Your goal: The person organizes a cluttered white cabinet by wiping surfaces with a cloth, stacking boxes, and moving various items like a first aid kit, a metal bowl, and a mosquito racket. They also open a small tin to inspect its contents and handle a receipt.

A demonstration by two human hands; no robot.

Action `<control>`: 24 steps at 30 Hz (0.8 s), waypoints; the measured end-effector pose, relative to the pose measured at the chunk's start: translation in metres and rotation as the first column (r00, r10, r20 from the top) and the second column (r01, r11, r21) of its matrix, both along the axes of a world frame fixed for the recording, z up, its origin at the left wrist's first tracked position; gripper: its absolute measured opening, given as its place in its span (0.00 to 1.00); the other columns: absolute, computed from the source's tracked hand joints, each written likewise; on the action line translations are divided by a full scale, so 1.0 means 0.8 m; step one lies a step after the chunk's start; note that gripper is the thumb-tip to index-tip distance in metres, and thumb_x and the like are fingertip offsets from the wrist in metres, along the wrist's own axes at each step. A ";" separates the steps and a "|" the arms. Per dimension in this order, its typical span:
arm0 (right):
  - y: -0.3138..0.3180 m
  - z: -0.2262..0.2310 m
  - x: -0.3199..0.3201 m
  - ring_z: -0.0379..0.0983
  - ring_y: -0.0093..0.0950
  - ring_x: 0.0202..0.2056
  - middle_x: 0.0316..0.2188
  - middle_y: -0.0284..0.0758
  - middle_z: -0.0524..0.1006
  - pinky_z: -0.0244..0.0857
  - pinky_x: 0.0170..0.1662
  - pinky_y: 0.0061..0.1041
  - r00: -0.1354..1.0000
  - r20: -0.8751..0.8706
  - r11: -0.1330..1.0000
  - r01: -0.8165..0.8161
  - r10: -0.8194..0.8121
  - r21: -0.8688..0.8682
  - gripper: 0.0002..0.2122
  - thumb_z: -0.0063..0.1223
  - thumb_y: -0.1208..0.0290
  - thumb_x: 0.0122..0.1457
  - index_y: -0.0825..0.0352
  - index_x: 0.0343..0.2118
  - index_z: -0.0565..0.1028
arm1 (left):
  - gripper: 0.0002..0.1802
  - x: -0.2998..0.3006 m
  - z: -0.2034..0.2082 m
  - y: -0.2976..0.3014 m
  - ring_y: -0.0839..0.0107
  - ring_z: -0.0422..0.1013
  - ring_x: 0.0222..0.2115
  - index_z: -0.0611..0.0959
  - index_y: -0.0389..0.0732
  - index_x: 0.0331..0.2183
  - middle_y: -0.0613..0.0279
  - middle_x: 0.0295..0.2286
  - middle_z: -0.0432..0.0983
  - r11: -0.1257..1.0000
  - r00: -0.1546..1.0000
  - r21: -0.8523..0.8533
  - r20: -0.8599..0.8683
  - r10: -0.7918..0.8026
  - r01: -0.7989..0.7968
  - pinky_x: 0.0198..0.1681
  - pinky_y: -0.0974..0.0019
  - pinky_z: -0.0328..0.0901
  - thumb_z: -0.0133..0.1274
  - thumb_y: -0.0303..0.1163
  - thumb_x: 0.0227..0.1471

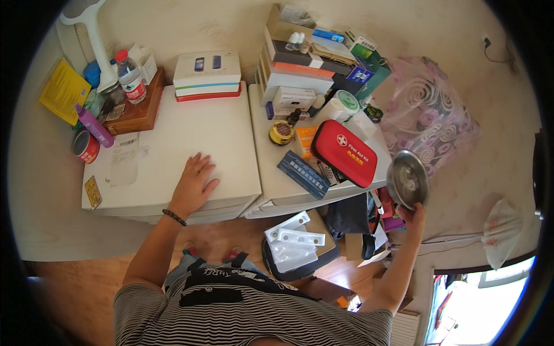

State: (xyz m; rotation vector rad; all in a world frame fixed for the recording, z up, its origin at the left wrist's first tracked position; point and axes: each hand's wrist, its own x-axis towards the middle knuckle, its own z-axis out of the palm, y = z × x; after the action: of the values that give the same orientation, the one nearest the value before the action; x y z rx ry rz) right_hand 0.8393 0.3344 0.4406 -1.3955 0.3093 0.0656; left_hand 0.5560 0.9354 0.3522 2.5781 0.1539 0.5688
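Metal bowl (398,179) at the right of the frame is in the right hand (411,214), whose fingers grip its lower rim; the step in hand looks like handling this bowl beside the crowded surface. The left hand (196,184), left of centre, holds nothing and lies palm down, fingers loosely spread, on the white left cabinet (199,130). Any next move would seem to call for a firm rim grip and a steady bowl; whether anything lies inside it, I cannot tell. On the right cabinet (264,179), near the bowl, sit a red zipped case (346,154), a long blue box (303,175) and stacked cartons at upper centre. A wooden box (144,109) stands at upper left, beneath a red-capped bottle (131,81). Patterned sheeting (430,109) covers the wall at upper right, wood flooring (86,288) shows lower left, and a bright window (490,300) fills the lower right.
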 end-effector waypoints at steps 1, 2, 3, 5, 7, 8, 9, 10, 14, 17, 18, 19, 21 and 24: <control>-0.023 0.010 -0.018 0.78 0.40 0.29 0.31 0.46 0.77 0.77 0.31 0.35 1.000 0.000 0.994 0.006 -0.006 -0.111 0.16 0.46 0.65 0.55 0.75 0.40 0.70 | 0.14 0.003 0.003 -0.005 0.47 0.62 0.54 0.79 0.34 0.39 0.48 0.47 0.72 1.000 0.995 0.003 0.098 -0.007 0.007 0.61 0.50 0.53 0.55 0.33 0.53; -0.040 0.018 -0.035 0.77 0.40 0.28 0.31 0.46 0.77 0.76 0.29 0.34 1.000 -0.027 0.992 0.003 -0.006 -0.130 0.17 0.45 0.65 0.55 0.75 0.40 0.71 | 0.12 0.003 0.004 -0.006 0.48 0.64 0.52 0.80 0.34 0.37 0.49 0.44 0.74 0.997 0.991 -0.054 0.132 -0.040 0.047 0.59 0.51 0.56 0.55 0.31 0.53; -0.058 0.028 -0.051 0.77 0.40 0.26 0.30 0.46 0.77 0.75 0.27 0.34 0.999 -0.053 0.989 0.001 -0.009 -0.150 0.17 0.45 0.64 0.55 0.76 0.40 0.71 | 0.10 0.003 0.004 -0.005 0.49 0.67 0.50 0.80 0.34 0.35 0.50 0.42 0.75 0.990 0.983 -0.110 0.168 -0.072 0.091 0.57 0.53 0.59 0.55 0.30 0.53; -0.061 0.044 -0.087 0.76 0.39 0.23 0.28 0.47 0.78 0.73 0.24 0.33 0.996 -0.076 0.986 -0.050 0.038 -0.160 0.18 0.44 0.63 0.54 0.76 0.39 0.71 | 0.05 0.002 0.007 -0.005 0.54 0.74 0.41 0.81 0.35 0.29 0.54 0.33 0.79 0.983 0.948 -0.133 0.307 -0.084 0.130 0.46 0.59 0.68 0.54 0.27 0.52; -0.025 0.069 -0.132 0.75 0.39 0.19 0.26 0.48 0.78 0.71 0.21 0.33 0.989 -0.059 0.980 -0.141 0.134 -0.138 0.20 0.44 0.62 0.53 0.78 0.37 0.73 | 0.05 -0.009 0.012 0.000 0.56 0.74 0.38 0.81 0.35 0.28 0.55 0.32 0.79 0.972 0.952 -0.184 0.293 -0.090 0.149 0.42 0.60 0.69 0.55 0.27 0.52; -0.013 0.077 -0.153 0.75 0.39 0.19 0.25 0.48 0.78 0.70 0.21 0.32 0.987 -0.095 0.979 -0.140 0.127 -0.149 0.20 0.44 0.61 0.52 0.78 0.35 0.73 | 0.04 -0.013 0.015 0.003 0.57 0.74 0.36 0.81 0.35 0.27 0.55 0.31 0.78 0.962 0.952 -0.213 0.289 -0.104 0.170 0.41 0.60 0.70 0.55 0.26 0.51; -0.002 0.082 -0.171 0.75 0.39 0.18 0.24 0.48 0.78 0.69 0.20 0.32 0.984 -0.132 0.977 -0.140 0.119 -0.160 0.20 0.44 0.60 0.52 0.78 0.34 0.74 | 0.04 -0.021 0.021 0.007 0.58 0.74 0.35 0.81 0.35 0.28 0.55 0.30 0.78 0.961 0.957 -0.220 0.272 -0.103 0.166 0.39 0.61 0.69 0.55 0.26 0.51; 0.009 0.084 -0.187 0.74 0.39 0.18 0.23 0.48 0.78 0.68 0.20 0.32 0.979 -0.169 0.975 -0.142 0.113 -0.170 0.21 0.44 0.59 0.51 0.77 0.33 0.74 | 0.04 -0.030 0.029 0.012 0.59 0.74 0.34 0.81 0.35 0.29 0.55 0.30 0.78 0.960 0.962 -0.227 0.254 -0.101 0.161 0.38 0.62 0.69 0.55 0.25 0.51; 0.069 0.061 -0.241 0.76 0.38 0.20 0.26 0.44 0.79 0.70 0.20 0.32 0.974 -0.195 0.980 -0.141 0.112 -0.140 0.20 0.47 0.58 0.50 0.74 0.35 0.74 | 0.03 -0.062 0.036 0.043 0.60 0.73 0.31 0.82 0.34 0.28 0.55 0.27 0.77 0.974 0.959 -0.170 0.266 -0.101 0.150 0.33 0.63 0.68 0.55 0.24 0.51; 0.102 -0.010 -0.261 0.77 0.36 0.28 0.32 0.40 0.77 0.72 0.21 0.35 0.996 -0.091 0.994 -0.009 -0.001 -0.107 0.16 0.50 0.65 0.49 0.70 0.39 0.73 | 0.04 -0.080 0.032 0.065 0.60 0.73 0.31 0.82 0.34 0.28 0.55 0.27 0.77 0.971 0.968 -0.200 0.235 -0.083 0.132 0.33 0.64 0.68 0.55 0.24 0.51; 0.146 -0.016 -0.265 0.77 0.36 0.30 0.33 0.40 0.77 0.72 0.26 0.37 0.995 -0.083 0.996 -0.058 0.052 -0.066 0.15 0.50 0.67 0.49 0.71 0.39 0.73 | 0.04 -0.088 0.030 0.073 0.60 0.73 0.31 0.82 0.34 0.28 0.55 0.27 0.77 0.974 0.972 -0.199 0.226 -0.062 0.108 0.33 0.64 0.68 0.55 0.24 0.52; 0.189 -0.020 -0.273 0.76 0.35 0.33 0.34 0.40 0.77 0.72 0.30 0.38 0.992 -0.070 0.994 -0.103 0.101 -0.027 0.15 0.50 0.70 0.49 0.72 0.39 0.73 | 0.04 -0.094 0.029 0.079 0.59 0.73 0.31 0.81 0.34 0.27 0.56 0.27 0.77 0.974 0.971 -0.204 0.234 -0.047 0.096 0.33 0.63 0.68 0.55 0.25 0.51; 0.293 -0.005 -0.290 0.76 0.36 0.34 0.34 0.42 0.78 0.74 0.35 0.38 0.975 -0.109 0.981 -0.193 0.195 0.027 0.14 0.50 0.75 0.50 0.77 0.39 0.73 | 0.04 -0.100 0.027 0.089 0.58 0.73 0.31 0.81 0.35 0.26 0.57 0.26 0.77 0.971 0.967 -0.221 0.253 -0.028 0.086 0.33 0.61 0.68 0.55 0.25 0.51; 0.368 -0.035 -0.289 0.78 0.39 0.28 0.33 0.46 0.78 0.76 0.24 0.37 0.938 -0.126 0.945 -0.310 0.322 0.101 0.13 0.47 0.76 0.52 0.80 0.38 0.72 | 0.03 -0.110 0.029 0.100 0.58 0.73 0.32 0.81 0.36 0.27 0.56 0.27 0.77 0.958 0.968 -0.272 0.249 -0.022 0.091 0.34 0.61 0.68 0.55 0.25 0.50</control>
State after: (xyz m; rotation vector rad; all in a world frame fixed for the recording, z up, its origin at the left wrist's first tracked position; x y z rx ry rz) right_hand 0.6080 0.6285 0.4125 -1.3532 0.1936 0.4398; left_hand 0.4680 1.0154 0.3754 2.2097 0.0704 0.7769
